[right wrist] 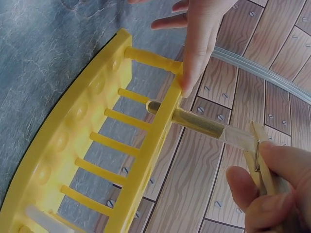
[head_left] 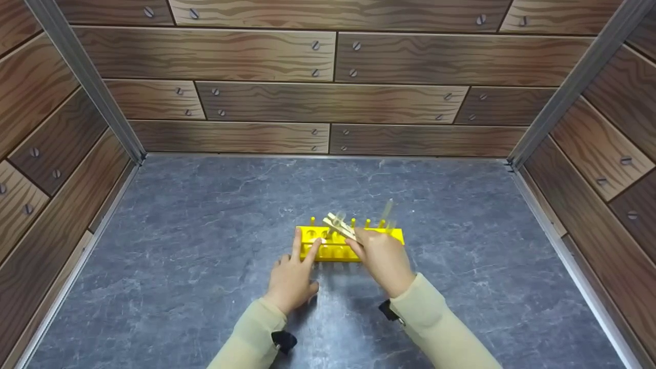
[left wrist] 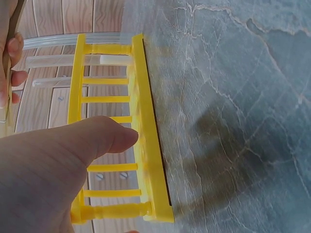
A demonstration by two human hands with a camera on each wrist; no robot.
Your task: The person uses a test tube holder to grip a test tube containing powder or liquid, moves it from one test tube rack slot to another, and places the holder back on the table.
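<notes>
One clear glass test tube (right wrist: 199, 123) is held, roughly upright, through the left half of the yellow plastic rack (right wrist: 149, 155), short of its base, by a pale wooden clamp (head_left: 344, 231) pinched in the right hand (head_left: 384, 256); the rack's left end is touched (steadied, perhaps) by straight fingers of the left hand (head_left: 293, 279).

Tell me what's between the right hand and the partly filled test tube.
A wooden clamp in the right hand grips the test tube, as the right wrist view shows.

No legible text, no labels, no brands, no numbers, no signs
</notes>
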